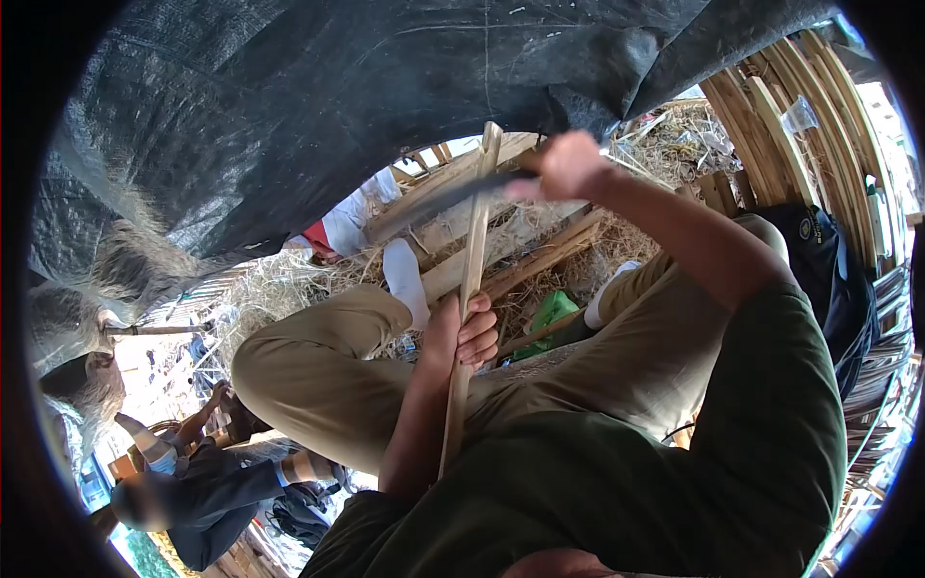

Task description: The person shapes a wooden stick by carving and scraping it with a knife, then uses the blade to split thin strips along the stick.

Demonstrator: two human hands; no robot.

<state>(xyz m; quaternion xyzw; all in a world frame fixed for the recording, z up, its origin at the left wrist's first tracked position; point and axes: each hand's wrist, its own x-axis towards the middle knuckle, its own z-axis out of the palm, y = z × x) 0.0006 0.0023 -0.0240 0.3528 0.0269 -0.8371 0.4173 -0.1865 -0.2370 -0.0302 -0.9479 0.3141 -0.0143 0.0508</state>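
My left hand (472,332) is closed around a long pale strip of split bamboo or wood (476,226), which stands nearly upright in front of my body. Its lower end rests close to my shirt and its upper end reaches the edge of the dark tarp. In my right hand (568,166) is a machete (438,202), smeared by motion, its long dark blade pointing left and crossing the strip near the top. Whether the blade touches the strip, I cannot tell. The handle is mostly hidden in my fingers.
A black tarp (289,87) hangs low overhead. Wooden planks (540,252) and straw lie between my bent legs, beside a green plastic piece (549,323). Long slats (771,125) and a black bag (819,260) are at right. Another person (212,491) sits at lower left.
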